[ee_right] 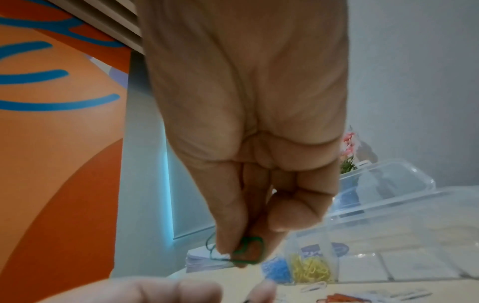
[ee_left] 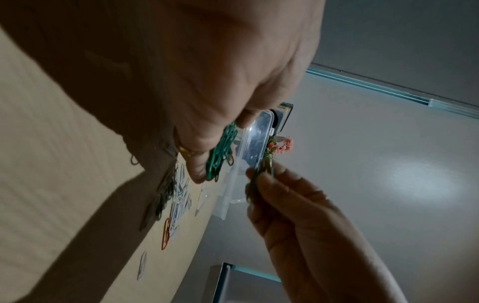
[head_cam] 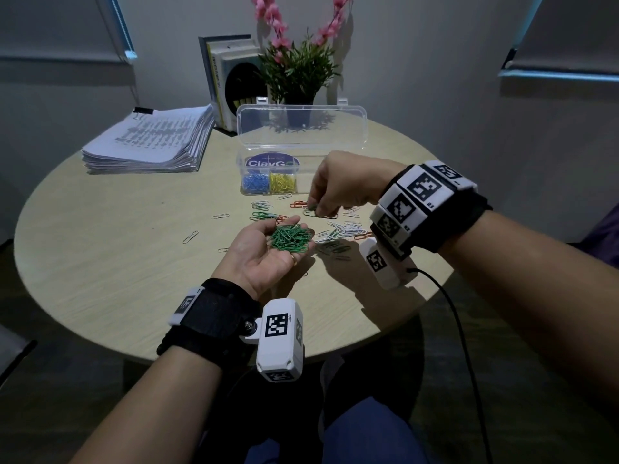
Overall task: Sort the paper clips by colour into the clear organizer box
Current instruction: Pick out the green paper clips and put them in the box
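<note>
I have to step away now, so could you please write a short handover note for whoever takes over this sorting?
Left hand: palm up, cupping a pile of green paper clips.
Right hand: pinching a green clip just above the table.
Done: blue clips and yellow clips sit in separate compartments of the open clear organizer box.
Left: box the green ones, then sort the white clips and orange clips still scattered.

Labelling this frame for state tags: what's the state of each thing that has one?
organizer box: lid open, upright
blue clips: in a compartment
yellow clips: in the next compartment
green clips: heaped on the palm
left hand: palm up
right hand: pinching a green clip
loose clips: scattered on table
</note>
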`<state>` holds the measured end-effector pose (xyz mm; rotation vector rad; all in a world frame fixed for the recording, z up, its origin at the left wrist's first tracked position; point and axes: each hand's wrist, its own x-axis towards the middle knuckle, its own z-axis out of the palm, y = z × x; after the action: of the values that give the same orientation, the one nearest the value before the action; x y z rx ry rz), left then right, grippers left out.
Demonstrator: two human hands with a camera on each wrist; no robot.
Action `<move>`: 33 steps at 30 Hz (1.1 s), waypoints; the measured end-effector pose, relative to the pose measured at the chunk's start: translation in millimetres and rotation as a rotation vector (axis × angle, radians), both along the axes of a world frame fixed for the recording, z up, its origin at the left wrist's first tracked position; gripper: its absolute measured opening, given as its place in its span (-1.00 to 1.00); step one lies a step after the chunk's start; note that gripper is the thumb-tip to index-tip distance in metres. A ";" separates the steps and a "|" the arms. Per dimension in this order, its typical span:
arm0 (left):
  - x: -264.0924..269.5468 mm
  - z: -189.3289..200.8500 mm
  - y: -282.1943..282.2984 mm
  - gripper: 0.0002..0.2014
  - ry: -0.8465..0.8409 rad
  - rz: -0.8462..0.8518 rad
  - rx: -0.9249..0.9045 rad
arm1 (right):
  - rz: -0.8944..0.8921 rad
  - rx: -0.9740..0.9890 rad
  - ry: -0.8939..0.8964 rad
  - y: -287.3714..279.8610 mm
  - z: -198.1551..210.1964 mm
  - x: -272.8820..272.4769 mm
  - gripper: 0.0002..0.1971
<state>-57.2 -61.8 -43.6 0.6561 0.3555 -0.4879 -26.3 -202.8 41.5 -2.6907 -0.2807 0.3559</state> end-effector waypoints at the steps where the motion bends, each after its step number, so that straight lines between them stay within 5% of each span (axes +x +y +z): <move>1: -0.2 0.7 -2.2 -0.64 0.004 0.003 -0.015 | 0.021 0.032 -0.006 4.5 1.3 -0.9 -0.81; 9: 1.5 0.2 -10.5 -0.61 0.028 0.016 -0.074 | 0.013 0.115 -0.032 0.6 -0.6 -3.4 -0.79; 17: 7.7 -0.8 -3.3 -0.61 0.014 0.050 -0.071 | -0.071 -0.226 -0.009 -26.3 -41.9 -0.9 -0.83; 33: 14.3 -0.2 -2.7 -0.60 -0.003 0.034 -0.093 | 0.067 -0.295 0.004 -25.2 -51.4 13.6 -0.89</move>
<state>-42.9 -64.5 -43.8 0.5599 0.3392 -0.4679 -12.7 -228.1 -9.9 -2.9737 -0.3417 0.4548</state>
